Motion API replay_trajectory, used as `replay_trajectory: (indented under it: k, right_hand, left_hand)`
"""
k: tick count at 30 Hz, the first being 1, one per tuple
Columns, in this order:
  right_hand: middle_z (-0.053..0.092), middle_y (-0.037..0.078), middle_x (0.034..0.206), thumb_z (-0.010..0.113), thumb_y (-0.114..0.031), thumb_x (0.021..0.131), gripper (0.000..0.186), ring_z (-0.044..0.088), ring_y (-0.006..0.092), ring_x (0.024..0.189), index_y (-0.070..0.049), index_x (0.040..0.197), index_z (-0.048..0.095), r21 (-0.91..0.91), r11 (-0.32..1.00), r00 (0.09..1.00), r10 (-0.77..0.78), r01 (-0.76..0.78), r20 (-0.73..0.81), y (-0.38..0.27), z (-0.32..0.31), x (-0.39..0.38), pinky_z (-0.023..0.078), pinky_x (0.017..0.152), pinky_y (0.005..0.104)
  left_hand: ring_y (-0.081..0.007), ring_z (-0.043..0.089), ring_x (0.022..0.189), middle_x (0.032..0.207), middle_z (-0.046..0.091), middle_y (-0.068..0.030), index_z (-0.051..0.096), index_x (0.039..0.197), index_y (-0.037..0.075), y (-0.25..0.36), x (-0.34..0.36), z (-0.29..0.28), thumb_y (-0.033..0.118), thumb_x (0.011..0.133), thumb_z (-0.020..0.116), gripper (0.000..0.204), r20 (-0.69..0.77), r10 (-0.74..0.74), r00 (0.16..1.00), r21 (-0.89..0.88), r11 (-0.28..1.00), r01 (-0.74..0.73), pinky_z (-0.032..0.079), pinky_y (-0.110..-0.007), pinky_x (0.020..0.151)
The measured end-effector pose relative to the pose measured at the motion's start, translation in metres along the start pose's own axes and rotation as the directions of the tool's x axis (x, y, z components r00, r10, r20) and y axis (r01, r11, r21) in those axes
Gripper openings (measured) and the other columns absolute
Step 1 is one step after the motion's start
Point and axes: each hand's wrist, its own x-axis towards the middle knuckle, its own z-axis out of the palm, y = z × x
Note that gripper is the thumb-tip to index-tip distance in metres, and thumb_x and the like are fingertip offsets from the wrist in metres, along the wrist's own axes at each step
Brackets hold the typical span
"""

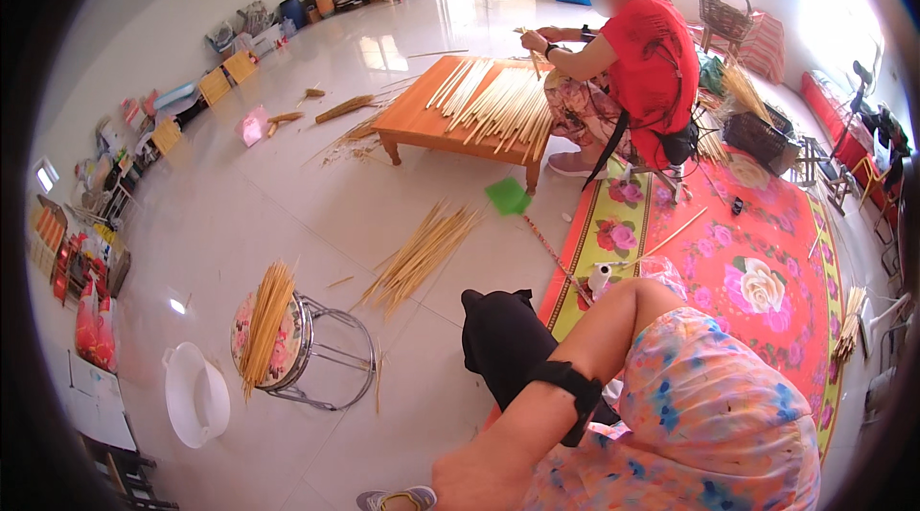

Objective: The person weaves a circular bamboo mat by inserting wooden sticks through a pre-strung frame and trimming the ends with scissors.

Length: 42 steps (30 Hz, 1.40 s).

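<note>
My left hand (pixel 637 305) reaches across from a bare forearm with a black wrist strap (pixel 565 382), beside floral fabric (pixel 719 386) over my body. Its fingers are hidden, so I cannot tell what they hold. A white spool-like object (pixel 600 279) lies near it. My right hand is out of view. Black fabric (pixel 498 348) lies left of the forearm. Loose straw-coloured sticks (pixel 422 252) lie on the tiles; another bundle (pixel 268 329) rests on a round stool (pixel 316 377). A stick with a green flap (pixel 508 195) lies nearby.
A co-worker in red (pixel 652 70) sits holding thin sticks by a low wooden table (pixel 402 118) with rows of sticks. A white tub (pixel 192 396) stands by the stool. A flowered mat (pixel 776 329) lies right; a dark basket (pixel 752 137) and clutter line the walls.
</note>
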Motion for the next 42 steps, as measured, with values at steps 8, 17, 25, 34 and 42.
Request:
replay_trajectory:
  k: [8,17,25,34,42]
  right_hand:
    - [0.06,0.018,0.073,0.054,-0.03,0.088,0.029,0.06,0.037,0.07,-0.002,0.097,0.051,0.102,0.992,0.997,-0.082,0.08,0.015,0.004,-0.006,-0.008,0.048,0.06,0.0433]
    - [0.059,0.015,0.076,0.059,-0.021,0.083,0.032,0.061,0.0329,0.076,-0.002,0.105,0.046,-0.2,0.858,0.86,0.499,-0.473,0.104,0.061,-0.024,-0.063,0.049,0.066,0.0422]
    - [0.055,0.009,0.076,0.057,-0.026,0.087,0.05,0.059,0.0304,0.062,-0.002,0.128,0.042,-0.114,0.953,0.849,-0.303,0.282,-0.433,0.032,0.009,0.035,0.047,0.057,0.04]
    - [0.059,0.015,0.071,0.052,-0.03,0.089,0.026,0.06,0.0363,0.062,-0.005,0.096,0.053,0.162,0.987,0.992,-0.017,-0.003,0.125,-0.002,0.004,0.019,0.047,0.056,0.0453]
    - [0.059,0.015,0.067,0.049,-0.021,0.087,0.021,0.062,0.034,0.061,-0.006,0.101,0.055,0.094,0.995,0.984,0.002,-0.019,0.178,0.007,-0.002,-0.012,0.049,0.056,0.0453]
  left_hand:
    - [-0.0307,0.065,0.08,0.13,0.049,-0.0269,0.064,0.107,0.009,-0.002,-0.001,0.001,-0.005,0.077,0.057,0.034,0.066,-0.06,0.996,-0.092,0.994,0.066,0.055,-0.034,0.063]
    - [-0.0178,0.059,0.064,0.134,0.05,-0.0192,0.062,0.12,0.009,-0.01,-0.069,-0.004,0.0,0.082,0.063,0.039,-0.35,-0.55,0.758,-0.095,0.826,0.556,0.051,-0.029,0.057]
    - [-0.0293,0.064,0.083,0.121,0.058,-0.0187,0.068,0.108,0.013,-0.015,0.002,0.0,-0.004,0.081,0.054,0.034,-0.332,-0.138,0.933,-0.122,0.987,0.103,0.051,-0.032,0.066]
    - [-0.0321,0.062,0.093,0.116,0.056,-0.0211,0.064,0.113,0.012,-0.007,-0.005,0.016,0.004,0.083,0.058,0.032,-0.208,0.046,0.977,-0.257,0.961,-0.1,0.051,-0.037,0.074]
    - [-0.0272,0.065,0.079,0.126,0.052,-0.0212,0.062,0.121,0.014,-0.003,-0.043,0.006,0.008,0.079,0.064,0.042,-0.078,-0.075,0.994,-0.356,0.934,0.042,0.053,-0.032,0.06]
